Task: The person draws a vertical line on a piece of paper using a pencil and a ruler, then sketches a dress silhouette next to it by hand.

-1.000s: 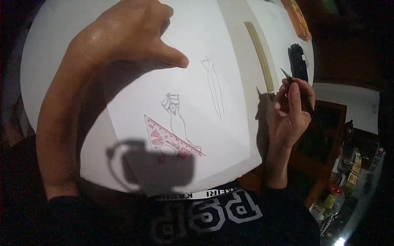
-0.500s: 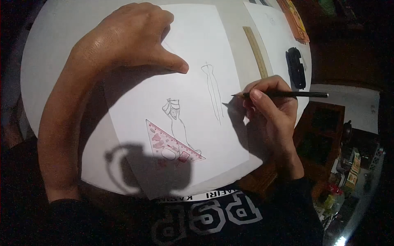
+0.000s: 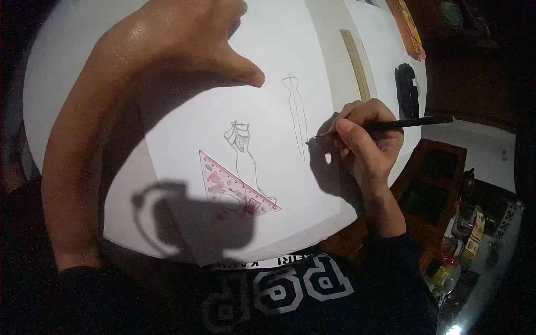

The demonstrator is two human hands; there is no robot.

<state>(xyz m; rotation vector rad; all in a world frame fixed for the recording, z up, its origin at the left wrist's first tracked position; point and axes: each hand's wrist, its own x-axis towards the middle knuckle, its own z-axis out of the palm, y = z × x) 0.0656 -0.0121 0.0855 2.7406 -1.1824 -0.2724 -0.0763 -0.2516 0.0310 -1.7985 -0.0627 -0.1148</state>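
My right hand (image 3: 369,146) grips a dark pencil (image 3: 427,121), its tip close over the white paper (image 3: 304,195), just right of a slim figure outline (image 3: 295,103) drawn in thin lines. My left hand (image 3: 192,39) rests palm down across the upper left of the sheet, thumb stretched out toward that outline and fingertips cut off by the top edge. Lower on the sheet is a second sketch (image 3: 240,137), a dress-like figure with a shaded bodice. A pink transparent set square (image 3: 220,181) lies over its lower part.
A yellowish ruler (image 3: 355,64) lies right of the sheet on the pale round table (image 3: 50,111). Farther right are a black case (image 3: 407,92) and an orange packet (image 3: 408,28). My head's camera shadow (image 3: 218,223) falls across the paper's lower left.
The view has shifted a little, so the sketches and set square sit higher. The pencil tip has dropped slightly beside the slim outline. Both hands keep their poses.
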